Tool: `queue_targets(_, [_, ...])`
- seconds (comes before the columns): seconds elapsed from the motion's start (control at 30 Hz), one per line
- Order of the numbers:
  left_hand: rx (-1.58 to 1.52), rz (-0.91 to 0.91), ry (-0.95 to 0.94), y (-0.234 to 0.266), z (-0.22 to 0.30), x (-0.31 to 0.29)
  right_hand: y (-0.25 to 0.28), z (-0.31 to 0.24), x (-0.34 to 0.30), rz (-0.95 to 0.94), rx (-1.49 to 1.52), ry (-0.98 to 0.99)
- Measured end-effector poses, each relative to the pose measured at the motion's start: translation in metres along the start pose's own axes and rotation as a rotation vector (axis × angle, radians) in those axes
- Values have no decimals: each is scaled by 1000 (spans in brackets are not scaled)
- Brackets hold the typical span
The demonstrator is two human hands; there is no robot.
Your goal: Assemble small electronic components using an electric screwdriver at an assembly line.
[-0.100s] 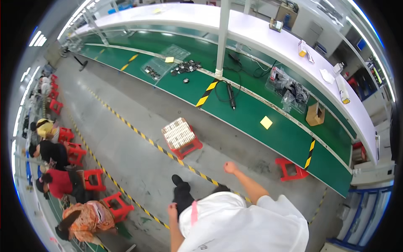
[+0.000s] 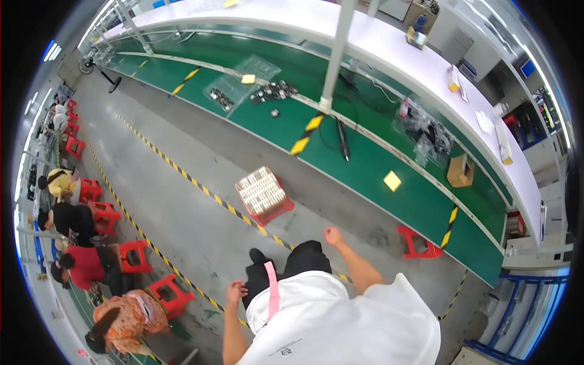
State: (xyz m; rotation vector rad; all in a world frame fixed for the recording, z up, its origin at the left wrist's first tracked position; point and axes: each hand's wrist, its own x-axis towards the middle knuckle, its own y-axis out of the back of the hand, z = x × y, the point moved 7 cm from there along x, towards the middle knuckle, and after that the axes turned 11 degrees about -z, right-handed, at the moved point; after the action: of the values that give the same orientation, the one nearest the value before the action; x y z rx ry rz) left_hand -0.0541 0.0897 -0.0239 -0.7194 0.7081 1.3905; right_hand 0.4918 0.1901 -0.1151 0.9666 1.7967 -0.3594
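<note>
My left hand [image 2: 235, 292] hangs beside my dark trousers, its fingers loosely apart and nothing visible in it. Out ahead of my body, over the grey floor, my right hand [image 2: 333, 236] has its fingers curled in, with no object showing. Neither hand touches anything I can see. Nearest to the right hand is a shallow box of small white pieces in rows [image 2: 260, 190], resting on a red stool [image 2: 275, 213]. Another red stool [image 2: 420, 243] stands by the bench, to the right.
A long green workbench [image 2: 359, 176] crosses ahead, bearing a corded black tool [image 2: 344, 141], dark parts [image 2: 274, 91], yellow note pads [image 2: 392, 180] and a cardboard box [image 2: 460, 171]. Yellow-black tape [image 2: 204, 190] marks the floor. Several people sit on red stools [image 2: 134, 257] at left.
Both arms shift slightly: my left hand rises and moves left, its fingers loosening. The view tilts a little as my body moves, and more of my dark trousers shows.
</note>
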Motion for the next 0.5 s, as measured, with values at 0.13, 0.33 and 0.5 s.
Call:
queue_targets(0.13, [245,-80,24,38,126,99,136,-109,-51,1129,7,79])
queue_targets(0.33, [275,-267,48,-81,343,270,300,-148,-15,1409,-182,-80])
queue_targets(0.5, [898,-302,-624,-218,552,370,376,-190,22,1356,-108,-150])
